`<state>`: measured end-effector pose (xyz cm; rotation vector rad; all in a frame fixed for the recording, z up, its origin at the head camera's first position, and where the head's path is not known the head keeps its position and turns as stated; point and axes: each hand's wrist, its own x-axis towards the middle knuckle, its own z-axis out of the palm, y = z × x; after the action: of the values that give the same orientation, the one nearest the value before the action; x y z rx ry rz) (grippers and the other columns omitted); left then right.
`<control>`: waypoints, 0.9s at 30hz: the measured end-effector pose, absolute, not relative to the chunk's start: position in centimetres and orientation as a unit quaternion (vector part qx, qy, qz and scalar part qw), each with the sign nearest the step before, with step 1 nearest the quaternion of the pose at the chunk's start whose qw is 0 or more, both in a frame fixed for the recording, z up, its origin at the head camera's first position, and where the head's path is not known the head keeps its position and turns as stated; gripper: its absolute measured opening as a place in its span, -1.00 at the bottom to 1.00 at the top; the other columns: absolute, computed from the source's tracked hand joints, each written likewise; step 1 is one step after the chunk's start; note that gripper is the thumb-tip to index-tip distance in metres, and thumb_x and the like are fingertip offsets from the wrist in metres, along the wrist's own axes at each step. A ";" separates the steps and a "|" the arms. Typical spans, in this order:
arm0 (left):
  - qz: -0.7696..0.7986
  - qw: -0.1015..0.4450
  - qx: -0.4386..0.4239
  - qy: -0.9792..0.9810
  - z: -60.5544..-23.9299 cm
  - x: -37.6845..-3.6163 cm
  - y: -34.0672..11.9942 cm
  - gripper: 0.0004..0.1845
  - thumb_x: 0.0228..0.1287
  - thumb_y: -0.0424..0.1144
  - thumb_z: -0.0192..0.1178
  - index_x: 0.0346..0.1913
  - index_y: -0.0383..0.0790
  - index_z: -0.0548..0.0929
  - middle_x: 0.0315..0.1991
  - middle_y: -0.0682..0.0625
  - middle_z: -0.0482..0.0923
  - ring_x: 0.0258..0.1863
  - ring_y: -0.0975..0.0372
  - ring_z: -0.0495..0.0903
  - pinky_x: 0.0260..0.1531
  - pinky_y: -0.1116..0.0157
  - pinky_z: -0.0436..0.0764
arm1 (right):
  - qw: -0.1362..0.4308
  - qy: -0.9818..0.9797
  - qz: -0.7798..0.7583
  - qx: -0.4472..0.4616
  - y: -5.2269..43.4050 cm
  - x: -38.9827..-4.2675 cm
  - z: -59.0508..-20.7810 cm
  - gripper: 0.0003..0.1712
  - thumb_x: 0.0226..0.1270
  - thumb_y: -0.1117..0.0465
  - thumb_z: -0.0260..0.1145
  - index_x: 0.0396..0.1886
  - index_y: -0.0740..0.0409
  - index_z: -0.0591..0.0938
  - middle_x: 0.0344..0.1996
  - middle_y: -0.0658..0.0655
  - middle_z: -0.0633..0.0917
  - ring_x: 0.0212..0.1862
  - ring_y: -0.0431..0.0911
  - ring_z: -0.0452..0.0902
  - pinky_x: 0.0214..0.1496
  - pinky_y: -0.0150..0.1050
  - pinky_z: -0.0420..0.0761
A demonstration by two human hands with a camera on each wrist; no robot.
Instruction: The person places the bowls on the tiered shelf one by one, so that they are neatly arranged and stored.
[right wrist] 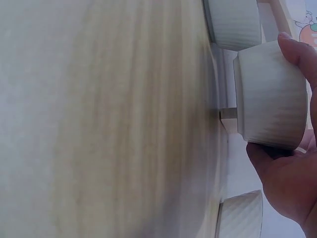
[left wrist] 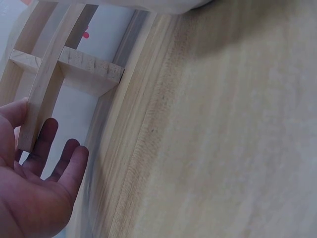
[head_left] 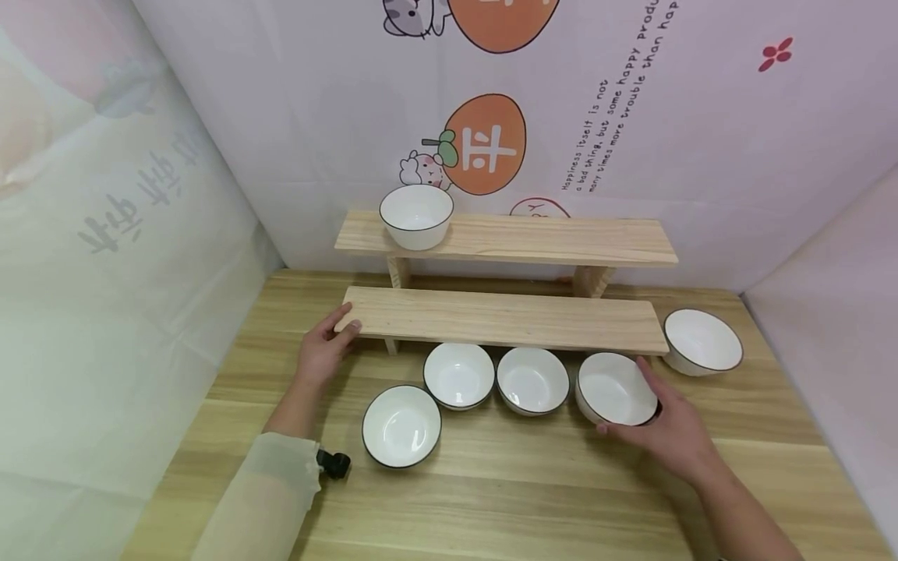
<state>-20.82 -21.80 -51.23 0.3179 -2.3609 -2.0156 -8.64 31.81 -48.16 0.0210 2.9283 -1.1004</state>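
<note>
right hand [head_left: 669,428] grips white bowl [head_left: 616,389], fingers curled round its rim and ribbed wall, bowl tilted up off the wooden table [head_left: 561,491], just in front of the lower shelf board [head_left: 501,319]. left hand [head_left: 324,348] rests on that board's left end, thumb on top, fingers loosely spread beneath. three more bowls [head_left: 459,375] sit in the row left of it, one [head_left: 702,341] at the far right, one [head_left: 417,216] on the upper shelf [head_left: 533,240].
</note>
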 end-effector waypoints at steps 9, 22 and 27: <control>-0.644 0.011 0.103 -0.758 -51.1 -20.8 -21.8 -0.33 0.36 0.10 0.40 0.48 0.08 0.52 0.57 0.00 0.25 0.23 0.09 0.52 0.22 0.08 0.61 | -0.007 0.935 -0.354 -0.001 31.6 -8.8 -47.0 0.57 -0.16 -0.24 0.75 0.72 0.00 -0.02 0.48 0.51 0.32 0.35 0.40 0.34 0.23 0.34 0.40; -0.648 0.012 0.106 -0.755 -51.0 -20.7 -21.7 -0.35 0.36 0.06 0.41 0.47 0.06 0.53 0.55 0.01 0.29 0.18 0.13 0.55 0.21 0.13 0.62 | -0.006 0.931 -0.365 -0.006 30.8 -9.4 -45.2 0.52 -0.09 -0.22 0.74 0.72 -0.04 -0.02 0.50 0.48 0.29 0.38 0.45 0.28 0.22 0.41 0.36; -0.645 0.013 0.108 -0.757 -50.9 -20.7 -21.6 -0.36 0.37 0.05 0.41 0.47 0.06 0.53 0.55 0.00 0.29 0.20 0.11 0.54 0.20 0.11 0.63 | -0.014 0.931 -0.365 -0.009 30.4 -9.9 -44.6 0.50 -0.09 -0.22 0.73 0.72 -0.04 0.01 0.49 0.47 0.30 0.39 0.43 0.27 0.21 0.36 0.37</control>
<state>-20.65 -21.60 -50.87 0.3350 -2.3582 -2.0094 -9.88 30.36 -44.61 -0.0278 2.9507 -1.1555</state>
